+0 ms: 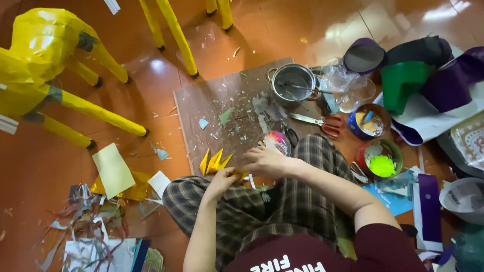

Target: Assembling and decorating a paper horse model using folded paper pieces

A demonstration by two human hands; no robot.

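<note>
— So, where is the yellow spiky paper piece?

— Over my knees, pinched in both: my left hand grips its lower edge, my right hand closes on its right side.

— Around it?

— Brown board, metal pot, red-handled scissors.

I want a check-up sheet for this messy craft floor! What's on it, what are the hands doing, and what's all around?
Surface: orange-brown floor with a grey board, both speckled with paper bits.
Job's things: yellow pointed paper piece, held in front of the knees.
Clutter: metal pot, red-handled scissors, small pots of paper shapes, paper scraps, green cup, purple sheets.
Grips: left hand and right hand both pinch the yellow piece.
Cables: nothing seen.
Surroundings: yellow papier-mache animal figure, yellow legs.
</note>
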